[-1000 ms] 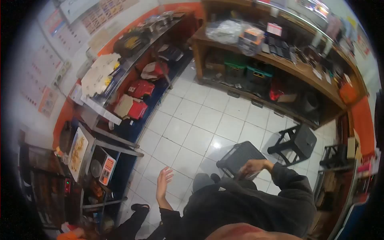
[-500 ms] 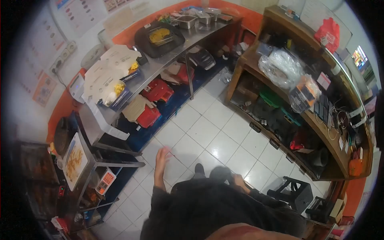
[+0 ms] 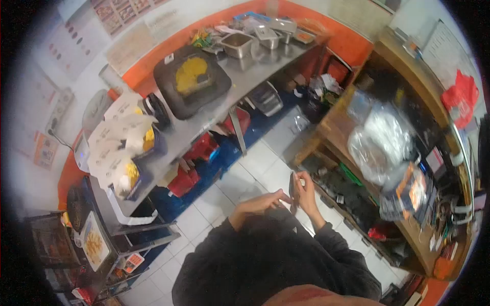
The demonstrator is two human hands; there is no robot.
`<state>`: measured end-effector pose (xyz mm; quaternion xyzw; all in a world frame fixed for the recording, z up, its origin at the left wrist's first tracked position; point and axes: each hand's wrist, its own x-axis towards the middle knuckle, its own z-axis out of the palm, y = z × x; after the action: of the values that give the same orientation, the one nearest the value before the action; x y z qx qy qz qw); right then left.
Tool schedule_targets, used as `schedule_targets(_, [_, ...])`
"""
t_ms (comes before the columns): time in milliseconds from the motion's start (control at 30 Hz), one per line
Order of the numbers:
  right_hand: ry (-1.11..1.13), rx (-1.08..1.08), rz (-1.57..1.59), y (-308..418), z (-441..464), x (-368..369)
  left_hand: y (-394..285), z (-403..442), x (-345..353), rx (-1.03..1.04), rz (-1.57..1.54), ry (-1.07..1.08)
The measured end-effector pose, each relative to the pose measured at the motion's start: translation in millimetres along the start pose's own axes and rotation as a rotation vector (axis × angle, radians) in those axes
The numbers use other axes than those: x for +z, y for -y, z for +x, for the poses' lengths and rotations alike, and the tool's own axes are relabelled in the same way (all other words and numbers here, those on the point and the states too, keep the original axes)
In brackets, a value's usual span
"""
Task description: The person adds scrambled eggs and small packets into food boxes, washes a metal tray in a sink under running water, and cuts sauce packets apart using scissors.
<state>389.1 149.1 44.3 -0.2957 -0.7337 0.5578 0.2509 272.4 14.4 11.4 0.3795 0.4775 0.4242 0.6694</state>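
Observation:
In front of my torso, both hands are raised close together over the tiled floor (image 3: 240, 186). My right hand (image 3: 306, 193) is wrapped round a thin dark flat object (image 3: 293, 191), which stands roughly upright and looks like a phone. My left hand (image 3: 263, 202) reaches across from the left, its fingertips at the near side of the object; whether it grips the object is too small to tell. Ahead and left is the steel counter (image 3: 204, 125) with a black griddle plate (image 3: 193, 81) bearing yellow food, and open food boxes (image 3: 133, 181) beside it.
Metal trays (image 3: 238, 46) stand at the counter's far end. A wooden shelf unit (image 3: 326, 132) on the right holds plastic bags (image 3: 380, 143). Red boxes (image 3: 182, 182) lie below the counter. At lower left is a tray of fried food (image 3: 95, 242).
The view has moved forward toward the counter. My hands, apart before, have come together in front of me, and the thin dark object now shows in my right hand. The stools have nearly left view.

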Motion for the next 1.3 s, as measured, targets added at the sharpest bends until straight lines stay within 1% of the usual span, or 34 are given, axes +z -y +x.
schedule_targets(33, [0.020, -0.042, -0.150, 14.7, 25.6, -0.5, 5.2, 17.3, -12.9, 0.055, -0.077, -0.086])
schedule_targets(67, [0.042, -0.036, -0.139, 32.4, 52.5, -0.8, -6.6, 27.3, -27.0, 0.105, -0.329, -0.137])
schedule_targets(100, [0.245, -0.003, -0.103, 50.3, 80.8, -2.0, -17.9, 37.3, -41.0, 0.170, -0.578, -0.177])
schedule_targets(133, [0.451, 0.029, -0.073, 62.5, 106.7, -2.3, -29.7, 43.3, -57.0, 0.240, -0.579, -0.336])
schedule_targets(167, [0.481, 0.029, -0.082, 70.1, 131.7, 0.7, -41.1, 49.3, -74.4, 0.316, -0.574, -0.494])
schedule_targets(200, [0.602, -0.155, -0.116, 76.7, 157.9, 6.5, -54.8, 53.4, -92.2, 0.334, -0.588, -0.515])
schedule_targets(233, [0.716, -0.345, -0.144, 79.8, 186.3, 13.2, -72.1, 54.8, -113.1, 0.522, -0.412, -0.595])
schedule_targets(267, [0.808, -0.380, -0.191, 79.8, 210.9, 18.3, -88.4, 55.4, -132.5, 0.695, -0.222, -0.670])
schedule_targets(300, [0.822, -0.379, -0.177, 84.6, 235.4, 25.0, -100.1, 53.7, -150.4, 0.686, -0.221, -0.688])
schedule_targets(367, [1.037, -0.304, -0.157, 101.5, 283.4, 37.6, -124.7, 44.9, -176.1, 0.352, 0.489, -0.794])
schedule_targets(400, [1.083, -0.361, -0.150, 111.8, 309.0, 43.1, -150.9, 45.7, -191.1, 0.384, 0.711, -0.797])
schedule_targets(433, [1.080, -0.377, -0.162, 125.7, 338.2, 48.9, -162.5, 50.3, -213.7, 0.401, 0.719, -0.804])
schedule_targets(500, [1.207, -0.464, -0.231, 144.2, 376.2, 58.7, -173.5, 52.1, -243.1, 0.369, 0.643, -0.639])
schedule_targets(533, [1.223, -0.461, -0.224, 146.8, 394.9, 64.4, -206.4, 47.6, -248.4, 0.076, 0.536, -0.593])
schedule_targets(567, [1.234, -0.465, -0.236, 152.2, 416.1, 67.7, -216.9, 49.9, -259.6, 0.087, 0.529, -0.605])
schedule_targets(633, [1.332, -0.281, -0.237, 160.6, 458.6, 77.4, -231.5, 52.5, -277.4, 0.128, 0.177, -0.469])
schedule_targets(667, [1.332, -0.200, -0.013, 149.7, 477.2, 86.3, -247.1, 48.7, -278.5, 0.137, 0.088, -0.520])
schedule_targets(700, [1.366, -0.093, 0.065, 145.2, 500.6, 97.4, -257.2, 50.3, -286.3, 0.121, 0.083, -0.523])
schedule_targets(767, [1.250, -0.451, -0.061, 138.7, 550.1, 122.4, -273.6, 56.8, -304.2, 0.686, 0.568, -0.612])
schedule_targets(800, [1.096, -0.672, -0.139, 126.7, 577.9, 142.1, -286.4, 57.4, -312.3, 0.767, 0.610, -0.631])
schedule_targets(833, [0.936, -0.878, -0.215, 111.6, 605.5, 163.5, -289.4, 58.8, -319.7, 0.759, 0.603, -0.649])
schedule_targets(900, [0.633, -1.036, -0.574, 95.2, 664.9, 202.0, -289.1, 62.6, -323.7, 0.748, 0.438, -0.900])
schedule_targets(933, [0.499, -1.052, -0.714, 88.6, 700.5, 216.0, -294.9, 63.7, -316.9, 0.528, 0.383, -1.107])
schedule_targets(967, [0.358, -1.067, -0.846, 81.1, 735.8, 226.7, -297.5, 69.9, -316.0, 0.518, 0.375, -1.130])
schedule_targets(1033, [0.350, -0.976, -0.869, 53.6, 808.1, 220.9, -304.4, 82.8, -317.2, 0.263, 0.573, -1.532])
schedule_targets(1067, [0.516, -0.774, -1.056, 61.4, 826.1, 205.7, -291.6, 82.3, -318.9, 0.169, 0.637, -1.514])
schedule_targets(1100, [0.676, -0.559, -1.238, 69.8, 840.5, 189.6, -287.1, 95.1, -322.8, 0.147, 0.620, -1.532])
schedule_targets(1133, [0.653, -0.583, -1.211, 46.7, 852.6, 178.7, -284.2, 109.1, -326.7, 0.214, 0.416, -1.732])
schedule_targets(1167, [0.624, -0.606, -1.183, 25.0, 859.5, 172.0, -278.9, 118.8, -334.3, 0.238, 0.308, -1.832])
schedule_targets(1200, [0.637, -0.509, -1.224, 21.7, 856.0, 170.9, -273.7, 128.6, -342.2, 0.273, 0.196, -1.931])
schedule_targets(1233, [0.647, -0.409, -1.268, 21.3, 850.1, 169.5, -266.1, 134.5, -351.2, 0.300, 0.284, -2.039])
schedule_targets(1267, [0.637, -0.389, -1.230, 26.7, 845.7, 165.2, -263.9, 141.4, -356.8, 0.323, 0.371, -2.145])
schedule_targets(1300, [0.657, -0.395, -1.241, 32.7, 848.2, 163.9, -269.7, 149.9, -363.0, 0.309, 0.350, -2.157])
